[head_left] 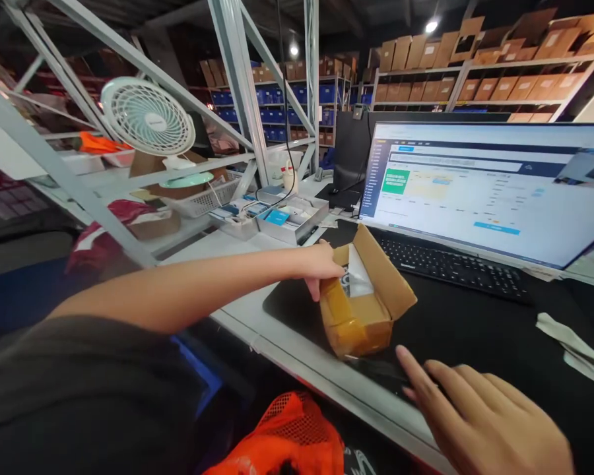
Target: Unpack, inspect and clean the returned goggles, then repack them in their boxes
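An open cardboard box sits tilted on the black desk mat, its long flap standing up on the far side. Shiny brown tape covers its near corner. Inside lies a white, partly clear packet with a black-and-white print; its contents I cannot make out. My left hand grips the box's left edge, thumb down the outside. To the right of the box, over the mat, hovers my right hand, empty, with its fingers stretched out and apart.
Behind the mat stand a black keyboard and a lit monitor. A crumpled white strip lies at right. Trays of small items stand at the back left, near metal frame posts and a small fan. Orange mesh cloth is below the desk edge.
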A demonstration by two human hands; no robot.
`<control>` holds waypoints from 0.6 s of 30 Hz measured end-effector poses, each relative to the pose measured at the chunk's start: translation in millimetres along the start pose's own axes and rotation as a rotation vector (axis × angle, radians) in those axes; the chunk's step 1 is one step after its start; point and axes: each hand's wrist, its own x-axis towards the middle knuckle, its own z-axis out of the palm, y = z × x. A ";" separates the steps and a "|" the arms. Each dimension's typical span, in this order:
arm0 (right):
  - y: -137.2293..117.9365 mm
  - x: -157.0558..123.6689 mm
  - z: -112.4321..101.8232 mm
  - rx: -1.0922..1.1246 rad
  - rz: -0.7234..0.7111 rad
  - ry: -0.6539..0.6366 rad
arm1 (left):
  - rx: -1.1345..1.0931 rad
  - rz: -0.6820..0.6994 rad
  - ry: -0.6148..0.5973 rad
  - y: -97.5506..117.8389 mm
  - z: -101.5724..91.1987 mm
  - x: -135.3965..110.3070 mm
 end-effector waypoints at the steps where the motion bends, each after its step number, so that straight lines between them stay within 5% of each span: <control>1: -7.5 4.9 1.9 -0.043 -0.024 0.002 | -0.025 -0.008 -0.005 3.5 -0.6 0.4; 9: -16.4 12.9 17.8 -0.230 0.056 -0.005 | -0.165 0.035 -0.015 21.3 -2.1 -2.7; 18: 13.8 -3.4 22.8 -0.408 0.155 -0.093 | -0.519 0.205 -0.016 -3.3 5.2 7.6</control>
